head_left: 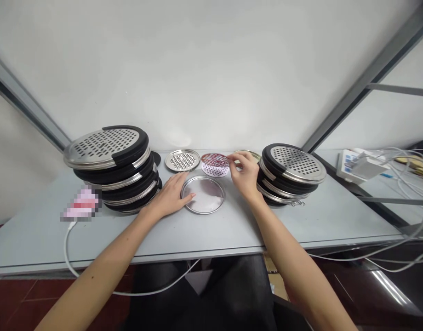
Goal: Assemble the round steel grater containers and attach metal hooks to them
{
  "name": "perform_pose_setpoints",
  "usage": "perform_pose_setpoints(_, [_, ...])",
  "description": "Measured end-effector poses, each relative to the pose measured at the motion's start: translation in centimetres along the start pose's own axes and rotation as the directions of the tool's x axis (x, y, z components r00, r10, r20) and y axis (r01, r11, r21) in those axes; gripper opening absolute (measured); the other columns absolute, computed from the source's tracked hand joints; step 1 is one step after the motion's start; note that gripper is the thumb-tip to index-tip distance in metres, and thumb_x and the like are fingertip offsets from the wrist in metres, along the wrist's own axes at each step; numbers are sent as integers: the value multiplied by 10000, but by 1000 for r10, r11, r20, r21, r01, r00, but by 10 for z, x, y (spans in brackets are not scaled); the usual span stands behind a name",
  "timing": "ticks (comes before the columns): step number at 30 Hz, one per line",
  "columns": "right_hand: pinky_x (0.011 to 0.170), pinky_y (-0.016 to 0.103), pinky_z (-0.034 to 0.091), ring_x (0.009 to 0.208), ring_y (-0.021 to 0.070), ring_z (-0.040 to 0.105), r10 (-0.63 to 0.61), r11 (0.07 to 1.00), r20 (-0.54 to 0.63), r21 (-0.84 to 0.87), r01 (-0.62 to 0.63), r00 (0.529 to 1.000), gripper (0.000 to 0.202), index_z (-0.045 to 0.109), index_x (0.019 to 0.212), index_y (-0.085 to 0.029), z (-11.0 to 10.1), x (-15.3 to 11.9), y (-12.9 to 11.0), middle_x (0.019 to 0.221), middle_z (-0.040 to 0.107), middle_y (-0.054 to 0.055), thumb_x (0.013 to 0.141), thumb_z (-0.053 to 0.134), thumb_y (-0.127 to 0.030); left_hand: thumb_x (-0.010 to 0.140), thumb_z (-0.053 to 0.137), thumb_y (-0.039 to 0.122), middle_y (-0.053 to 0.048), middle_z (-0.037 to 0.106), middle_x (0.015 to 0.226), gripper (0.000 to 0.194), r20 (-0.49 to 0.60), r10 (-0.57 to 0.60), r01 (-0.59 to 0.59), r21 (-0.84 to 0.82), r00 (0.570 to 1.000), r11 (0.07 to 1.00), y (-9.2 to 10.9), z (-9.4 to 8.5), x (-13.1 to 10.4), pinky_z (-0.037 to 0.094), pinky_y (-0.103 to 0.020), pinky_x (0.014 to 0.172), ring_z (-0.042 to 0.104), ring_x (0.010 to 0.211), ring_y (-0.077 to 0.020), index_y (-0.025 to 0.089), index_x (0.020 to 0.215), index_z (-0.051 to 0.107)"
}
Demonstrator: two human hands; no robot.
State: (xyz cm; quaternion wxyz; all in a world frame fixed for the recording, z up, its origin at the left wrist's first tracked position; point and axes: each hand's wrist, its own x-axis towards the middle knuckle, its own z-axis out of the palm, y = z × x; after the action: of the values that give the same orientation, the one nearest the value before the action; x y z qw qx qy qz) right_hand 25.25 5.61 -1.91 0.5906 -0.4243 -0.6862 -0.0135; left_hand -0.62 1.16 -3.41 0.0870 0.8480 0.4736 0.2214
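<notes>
My left hand (172,194) lies low over the table with fingers stretched out, its thumb touching the rim of a shiny round metal lid (206,201). My right hand (243,170) is closed in a pinch at the right edge of a thin red patterned disc (213,159). Below that disc lies a white disc with rows of dark marks or holes (215,171). A round metal grater plate (183,160) rests to the left of it. Behind my right hand a gold-coloured round rim (251,154) partly shows.
Stacks of perforated metal discs with black rims stand at left (106,145) and right (296,163). A pink, blurred-out object (82,202) with a white cable (65,248) lies at left. A power strip (356,165) with tangled cables sits at right, beyond a grey metal frame (349,108).
</notes>
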Motion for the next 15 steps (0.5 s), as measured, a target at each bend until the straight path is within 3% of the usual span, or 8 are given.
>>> perform_pose_setpoints(3, [830, 352, 545, 935, 202, 617, -84, 996, 131, -29, 89, 988, 193, 687, 919, -210, 3, -3, 4, 996, 621, 83, 883, 511, -137, 893, 553, 444, -156, 423, 1466, 663, 8, -4, 4, 4, 1000, 1000, -3, 1, 0, 343, -493, 1119, 377, 1370, -309, 175, 1453, 324])
perform_pose_setpoints(7, [848, 350, 530, 928, 202, 622, -114, 989, 241, -63, 133, 964, 211, 675, 958, -214, 6, -6, 3, 1015, 632, 87, 912, 480, -150, 888, 561, 437, -150, 429, 1458, 621, 44, -10, 10, 15, 999, 1000, -1, 1, -1, 350, -493, 1114, 387, 1362, -313, 178, 1422, 378])
perform_pose_setpoints(15, [853, 354, 511, 927, 203, 617, -184, 982, 34, -46, 186, 982, 178, 654, 936, -213, -2, -3, -8, 967, 633, 85, 924, 487, -153, 856, 607, 460, -154, 459, 1425, 627, 11, 19, -20, 36, 1000, 999, -5, 2, -2, 367, -505, 1101, 401, 1350, -331, 184, 1387, 418])
